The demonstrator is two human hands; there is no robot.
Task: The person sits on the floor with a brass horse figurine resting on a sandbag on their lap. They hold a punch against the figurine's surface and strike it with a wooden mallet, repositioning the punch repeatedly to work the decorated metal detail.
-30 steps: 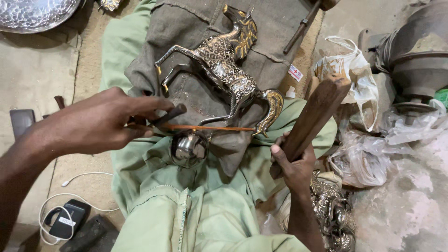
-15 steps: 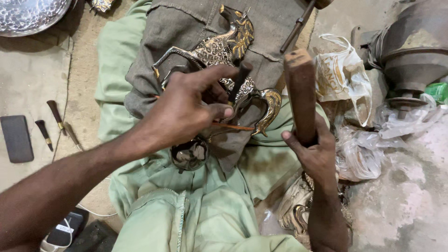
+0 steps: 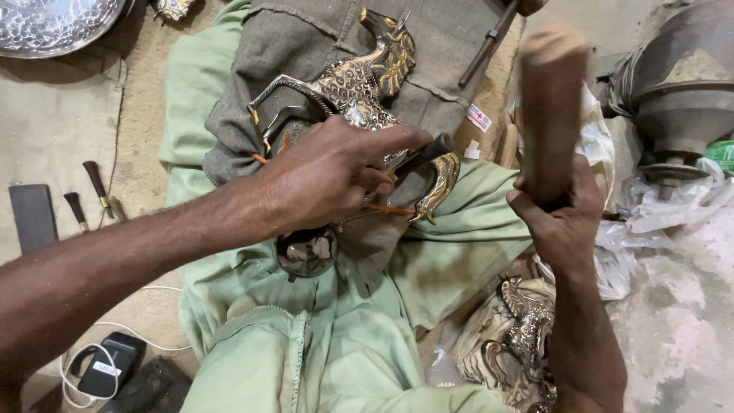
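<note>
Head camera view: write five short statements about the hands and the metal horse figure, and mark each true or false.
1. The right hand grips a wooden mallet raised upright. True.
2. The left hand lies on the floor, away from the horse figure. False: it rests on the figure, holding a dark-handled tool.
3. The figure lies on a grey cloth over the lap. True.
4. A second metal figure lies near the right forearm. True.
5. Two small tools lie on the cloth. False: they lie on the floor.
</note>
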